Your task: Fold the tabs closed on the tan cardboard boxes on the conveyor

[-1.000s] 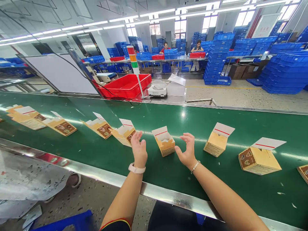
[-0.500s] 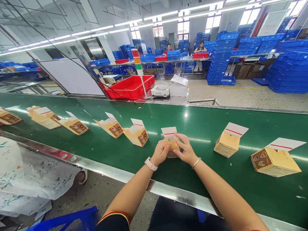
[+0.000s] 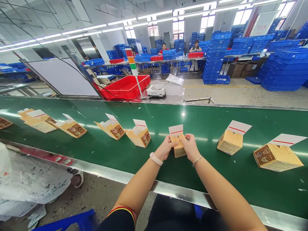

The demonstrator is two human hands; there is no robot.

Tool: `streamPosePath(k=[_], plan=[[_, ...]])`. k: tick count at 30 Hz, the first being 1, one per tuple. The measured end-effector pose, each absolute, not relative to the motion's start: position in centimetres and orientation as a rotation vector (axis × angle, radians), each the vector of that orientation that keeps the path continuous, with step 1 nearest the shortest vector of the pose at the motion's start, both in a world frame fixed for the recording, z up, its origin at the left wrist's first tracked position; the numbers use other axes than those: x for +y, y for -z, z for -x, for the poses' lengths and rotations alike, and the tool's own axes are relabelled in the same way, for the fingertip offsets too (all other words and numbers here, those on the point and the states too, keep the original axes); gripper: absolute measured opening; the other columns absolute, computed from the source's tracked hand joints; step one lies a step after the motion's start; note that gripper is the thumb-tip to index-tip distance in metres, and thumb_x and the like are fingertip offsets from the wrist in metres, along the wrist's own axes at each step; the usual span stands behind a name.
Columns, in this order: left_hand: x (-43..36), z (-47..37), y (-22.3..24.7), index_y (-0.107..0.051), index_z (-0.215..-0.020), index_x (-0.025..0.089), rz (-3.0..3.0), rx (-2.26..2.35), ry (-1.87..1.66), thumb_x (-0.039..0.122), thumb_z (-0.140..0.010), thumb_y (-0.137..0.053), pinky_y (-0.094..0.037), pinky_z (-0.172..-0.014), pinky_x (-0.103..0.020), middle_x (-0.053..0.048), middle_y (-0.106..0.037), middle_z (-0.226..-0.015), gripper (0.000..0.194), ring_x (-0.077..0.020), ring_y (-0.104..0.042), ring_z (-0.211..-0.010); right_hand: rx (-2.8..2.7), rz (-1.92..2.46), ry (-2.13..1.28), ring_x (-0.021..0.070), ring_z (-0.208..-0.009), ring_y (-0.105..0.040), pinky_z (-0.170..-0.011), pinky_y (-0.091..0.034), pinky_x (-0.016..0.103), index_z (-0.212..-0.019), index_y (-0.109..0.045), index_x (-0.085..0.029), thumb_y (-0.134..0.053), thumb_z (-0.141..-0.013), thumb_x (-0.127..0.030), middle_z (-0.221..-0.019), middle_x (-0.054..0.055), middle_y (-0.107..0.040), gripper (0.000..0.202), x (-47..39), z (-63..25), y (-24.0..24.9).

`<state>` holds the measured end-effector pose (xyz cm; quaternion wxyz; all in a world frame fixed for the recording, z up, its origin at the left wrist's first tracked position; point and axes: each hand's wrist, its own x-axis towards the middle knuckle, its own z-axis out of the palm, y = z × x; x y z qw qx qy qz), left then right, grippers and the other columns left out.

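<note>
From where I stand, the left hand (image 3: 165, 149) and right hand (image 3: 192, 148) are clasped on 1 box (image 3: 180, 152), just right of the frame's middle. It sits between them, left fingers on its left side, right on its right, so neither is nearer. Its lid (image 3: 175, 129) stands up on the far side; the hands hide any long axis. Under it runs the belt (image 3: 158, 112), an open box (image 3: 141, 140) near at left, a flat-topped box (image 3: 229, 143) further off at right.

Single head-worn view, facing forward and down, across green belt (image 3: 204, 122), hands (image 3: 165, 149) near
</note>
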<state>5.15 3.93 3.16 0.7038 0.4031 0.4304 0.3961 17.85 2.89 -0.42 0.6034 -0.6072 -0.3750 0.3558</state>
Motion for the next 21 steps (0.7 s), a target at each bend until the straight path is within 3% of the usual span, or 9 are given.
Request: streamPosePath(k=[4,7,11,13,15,17,18,21], plan=[[3.6,-6.7,-2.6,-0.052,-0.096,0.021,-0.848,0.892,-0.811,0.015,-0.058,-0.071,-0.046,-0.084,-0.035,-0.003,-0.065,-0.094,0.043,-0.0211,-0.062,-0.092,-0.833,1.402,-1.010,0.0153,-0.063,-0.061,-0.049,-0.049,0.025,-0.088,-0.049,-0.022,-0.060,-0.060,-0.020,-0.082,0.001,-0.061,0.031,2.7,-18.9,0.0],[3.1,-7.3,-2.2,-0.052,-0.097,0.022,-0.861,0.906,-0.811,0.019,-0.061,-0.072,-0.046,-0.080,-0.033,-0.004,-0.066,-0.098,0.041,-0.0212,-0.061,-0.094,-0.816,1.400,-1.000,0.0176,-0.069,-0.063,-0.055,-0.052,0.029,-0.090,-0.049,-0.021,-0.060,-0.064,-0.026,-0.084,0.003,-0.062,0.028,2.1,-19.6,-0.3],[3.5,-6.6,-2.5,-0.053,-0.097,0.022,-0.894,1.040,-0.973,0.039,-0.074,-0.065,-0.043,-0.071,-0.028,-0.005,-0.066,-0.105,0.032,-0.0187,-0.060,-0.098,-0.798,1.402,-0.576,0.0232,-0.097,-0.060,-0.080,-0.053,0.040,-0.100,-0.048,-0.021,-0.057,-0.076,-0.043,-0.104,0.010,-0.058,0.034,0.6,-20.8,-0.7],[4.3,-5.9,-2.9,-0.052,-0.092,0.022,-0.880,1.055,-1.181,0.046,-0.074,-0.063,-0.042,-0.069,-0.026,-0.005,-0.066,-0.104,0.032,-0.0165,-0.062,-0.094,-0.906,1.334,-0.254,0.0250,-0.110,-0.054,-0.090,-0.048,0.045,-0.105,-0.047,-0.021,-0.057,-0.079,-0.043,-0.115,0.012,-0.053,0.036,-0.4,-21.5,-1.0],[5.0,-5.4,-3.3,-0.051,-0.084,0.020,-0.853,1.024,-1.323,0.051,-0.070,-0.066,-0.042,-0.067,-0.025,-0.005,-0.067,-0.091,0.037,-0.0148,-0.064,-0.083,-1.061,1.233,0.005,0.0255,-0.111,-0.053,-0.092,-0.047,0.047,-0.103,-0.049,-0.022,-0.058,-0.080,-0.037,-0.116,0.012,-0.052,0.029,-1.5,-22.2,-1.3],[5.0,-5.2,-3.5,-0.051,-0.078,0.019,-0.841,1.018,-1.344,0.055,-0.063,-0.071,-0.041,-0.059,-0.024,-0.001,-0.064,-0.071,0.044,-0.0121,-0.060,-0.064,-1.235,1.141,0.150,0.0222,-0.096,-0.059,-0.084,-0.050,0.043,-0.094,-0.051,-0.023,-0.056,-0.083,-0.026,-0.101,0.008,-0.057,0.013,-2.5,-22.7,-1.8],[4.6,-5.3,-3.5,-0.051,-0.075,0.018,-0.848,1.019,-1.302,0.056,-0.059,-0.074,-0.038,-0.053,-0.023,0.002,-0.059,-0.060,0.047,-0.0100,-0.055,-0.053,-1.318,1.105,0.177,0.0199,-0.087,-0.061,-0.078,-0.052,0.039,-0.091,-0.053,-0.024,-0.053,-0.084,-0.020,-0.092,0.005,-0.059,0.008,-3.0,-22.9,-2.1],[2.3,-5.2,-3.0,-0.054,-0.066,0.018,-0.902,0.975,-0.975,0.059,-0.051,-0.080,-0.022,-0.040,-0.021,0.012,-0.033,-0.036,0.051,-0.0040,-0.026,-0.032,-1.485,1.031,0.189,0.0163,-0.071,-0.062,-0.065,-0.053,0.030,-0.093,-0.054,-0.026,-0.046,-0.085,-0.009,-0.079,0.001,-0.063,0.020,-4.5,-23.2,-3.1]])
